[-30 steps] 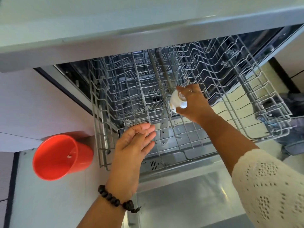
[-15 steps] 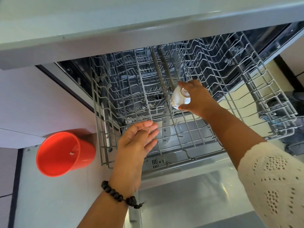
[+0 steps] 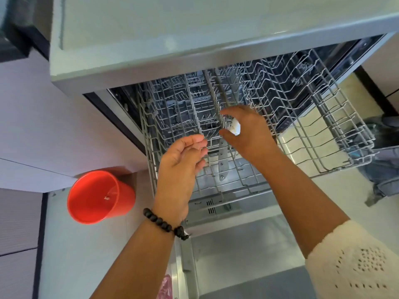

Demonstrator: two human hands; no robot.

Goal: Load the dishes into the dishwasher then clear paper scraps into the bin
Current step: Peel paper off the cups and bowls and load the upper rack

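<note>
The right hand has its grip clamped round a small white cup over the dishwasher's wire rack. Just beside it, the left hand hovers, grip apart and relaxed.

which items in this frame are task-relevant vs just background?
Part of the job:
- small white cup, held by the right hand
- upper dishwasher rack
- open dishwasher door
- red bin
- left hand, open, holding nothing

Just lying about:
- countertop
- grey cloth on the floor at right
</note>
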